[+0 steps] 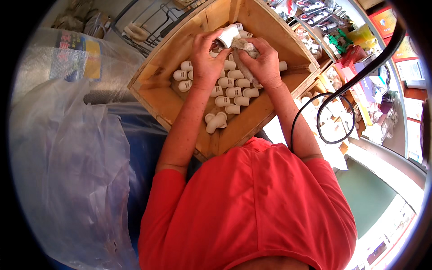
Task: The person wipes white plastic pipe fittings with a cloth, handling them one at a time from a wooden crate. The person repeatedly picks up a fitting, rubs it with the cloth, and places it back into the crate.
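— What does the right hand (263,64) cover?
— Part of the cloth (244,46) beneath it.
— And the white fittings (226,82) around the left hand (208,60)?
— Some are partly hidden; their print is too small for reading.

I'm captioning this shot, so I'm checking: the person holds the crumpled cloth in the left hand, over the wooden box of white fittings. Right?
Not quite: the head view shows the crumpled cloth in the right hand, over the wooden box of white fittings. The left hand holds a larger fitting.
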`<state>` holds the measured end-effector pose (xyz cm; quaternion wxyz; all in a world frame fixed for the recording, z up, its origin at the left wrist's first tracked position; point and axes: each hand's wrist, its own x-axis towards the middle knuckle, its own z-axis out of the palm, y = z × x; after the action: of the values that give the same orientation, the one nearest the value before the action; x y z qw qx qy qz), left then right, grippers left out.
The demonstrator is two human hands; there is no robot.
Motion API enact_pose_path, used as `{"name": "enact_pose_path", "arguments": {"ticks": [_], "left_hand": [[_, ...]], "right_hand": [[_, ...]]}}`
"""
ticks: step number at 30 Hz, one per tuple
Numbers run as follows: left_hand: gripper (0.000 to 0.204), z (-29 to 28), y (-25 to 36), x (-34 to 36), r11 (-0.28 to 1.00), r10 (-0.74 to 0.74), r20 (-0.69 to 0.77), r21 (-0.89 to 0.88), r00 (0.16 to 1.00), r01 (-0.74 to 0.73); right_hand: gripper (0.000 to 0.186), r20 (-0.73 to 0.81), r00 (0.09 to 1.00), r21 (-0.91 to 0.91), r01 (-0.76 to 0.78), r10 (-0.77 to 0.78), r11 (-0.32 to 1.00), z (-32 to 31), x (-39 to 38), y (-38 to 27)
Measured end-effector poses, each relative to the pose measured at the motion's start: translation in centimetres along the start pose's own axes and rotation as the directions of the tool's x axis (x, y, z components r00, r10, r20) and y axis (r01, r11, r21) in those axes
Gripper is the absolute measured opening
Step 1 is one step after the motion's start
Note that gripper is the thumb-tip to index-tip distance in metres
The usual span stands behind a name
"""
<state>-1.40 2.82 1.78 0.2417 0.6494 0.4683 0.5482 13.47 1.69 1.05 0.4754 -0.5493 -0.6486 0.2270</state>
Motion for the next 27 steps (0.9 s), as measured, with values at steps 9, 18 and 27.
{"name": "enact_pose_path", "arguments": {"ticks": [9,18,27], "left_hand": [[0.046,-0.2,-1.7,0.2,0.847,-0.351,-0.021,-0.432,0.936,0.308],[0.043,-0.1,-1.9,0.2,0.872,-0.313,-0.026,-0.405,0.949,0.277],[0.046,0.3,0.2,-0.1,0.996,-0.042,0.010,-0.073,0.999,0.042]], "right_hand": [[0.027,0.172,0.985,-0.114,0.017,0.003,0.993,-0.5,-0.4,-1.8],[0.030,-0.009,0.990,0.217,0.139,-0.141,0.966,-0.6,0.4,-0.8],[0.028,-0.043,0.998,0.028,0.043,-0.042,0.999,-0.5,0.1,-0.9]]}}
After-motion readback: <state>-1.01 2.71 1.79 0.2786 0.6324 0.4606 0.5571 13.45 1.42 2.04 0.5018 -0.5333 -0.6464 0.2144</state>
